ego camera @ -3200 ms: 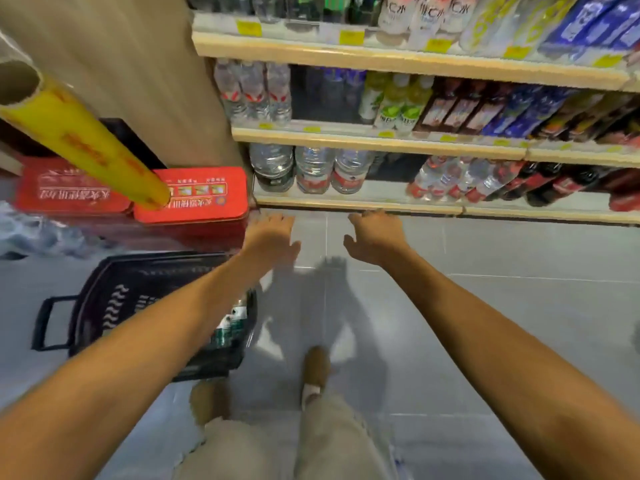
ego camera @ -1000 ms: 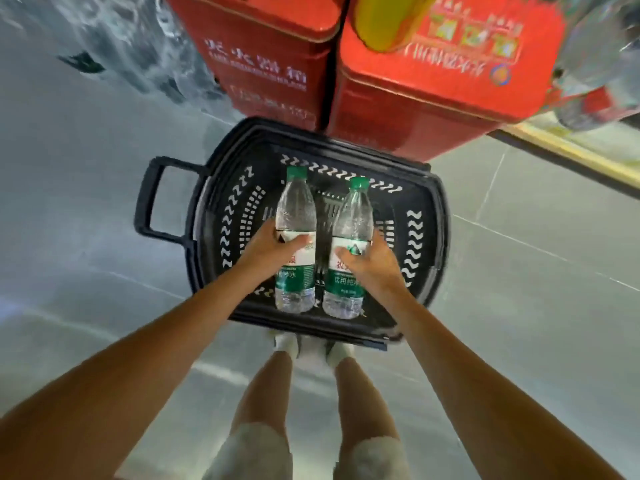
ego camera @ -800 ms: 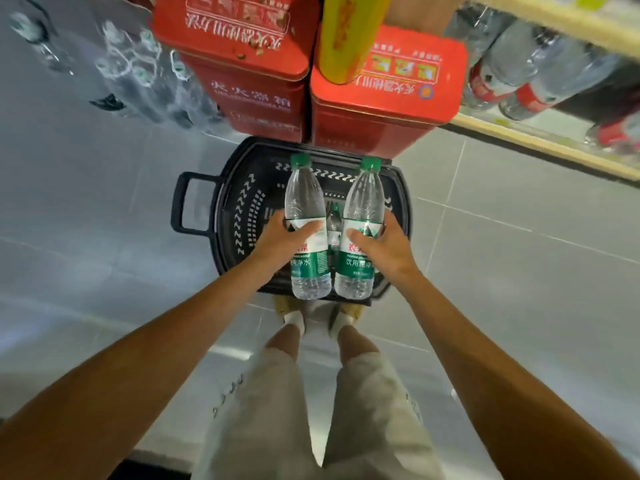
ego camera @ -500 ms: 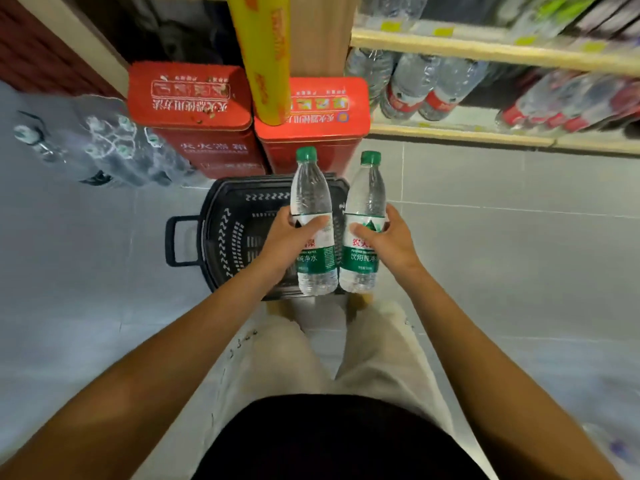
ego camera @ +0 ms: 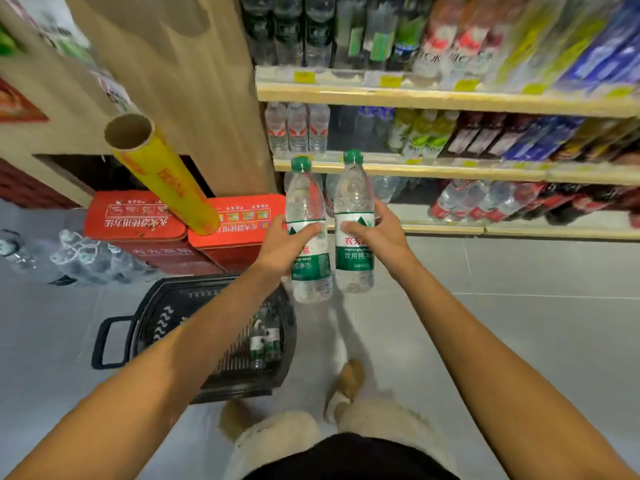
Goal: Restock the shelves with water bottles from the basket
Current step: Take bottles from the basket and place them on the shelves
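From the head camera, the left hand [ego camera: 280,245] was wrapped around the label of one water bottle [ego camera: 306,233], and the right hand [ego camera: 379,233] gripped a second water bottle [ego camera: 354,223] the same way. Both bottles stood upright with green caps, side by side and almost touching, held in the air above the floor and in front of the shelves [ego camera: 433,168].

Taking the black basket [ego camera: 152,327] on the floor as landmark: the two held bottles were up and to its right, clear of its rim. More green-labelled bottles [ego camera: 265,339] lay inside it, partly hidden by the left forearm. Two red tins [ego camera: 187,230] sat just behind the basket, with a yellow roll [ego camera: 162,178] leaning on them. The shelves rose beyond and to the right of the basket, stocked with blurred drinks.
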`<act>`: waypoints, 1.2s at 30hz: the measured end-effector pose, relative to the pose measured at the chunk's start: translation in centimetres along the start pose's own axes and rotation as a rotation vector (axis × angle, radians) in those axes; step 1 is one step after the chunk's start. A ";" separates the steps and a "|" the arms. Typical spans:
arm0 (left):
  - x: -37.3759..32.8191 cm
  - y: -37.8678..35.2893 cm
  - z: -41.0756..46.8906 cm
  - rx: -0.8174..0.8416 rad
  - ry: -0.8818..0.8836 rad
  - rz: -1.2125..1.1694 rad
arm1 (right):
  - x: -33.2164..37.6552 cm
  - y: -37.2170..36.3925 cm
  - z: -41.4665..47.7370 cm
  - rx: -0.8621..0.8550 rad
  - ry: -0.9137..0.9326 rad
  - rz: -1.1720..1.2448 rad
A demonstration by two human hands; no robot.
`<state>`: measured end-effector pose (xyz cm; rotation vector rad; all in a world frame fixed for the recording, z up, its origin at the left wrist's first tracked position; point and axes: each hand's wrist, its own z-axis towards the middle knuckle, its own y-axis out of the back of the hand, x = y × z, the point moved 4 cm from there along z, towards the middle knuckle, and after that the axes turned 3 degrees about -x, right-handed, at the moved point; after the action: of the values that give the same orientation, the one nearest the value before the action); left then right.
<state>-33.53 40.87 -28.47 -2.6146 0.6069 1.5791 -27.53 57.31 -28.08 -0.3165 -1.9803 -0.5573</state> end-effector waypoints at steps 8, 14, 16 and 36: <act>-16.4 -4.0 2.1 -0.050 -0.304 0.031 | 14.1 9.1 5.4 -0.006 0.307 0.029; -29.2 -3.7 1.1 -0.141 -0.561 -0.018 | 26.1 13.0 6.9 -0.072 0.577 0.042; -33.3 -3.5 0.8 -0.177 -0.639 -0.040 | 29.9 13.9 7.2 -0.088 0.634 0.065; -60.7 2.0 3.6 -0.282 -1.062 -0.223 | 57.7 16.2 11.7 -0.138 1.149 0.206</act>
<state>-62.14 58.83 22.10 -1.4548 0.0044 2.6688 -55.44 76.19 22.82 -0.2014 -0.7944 -0.5576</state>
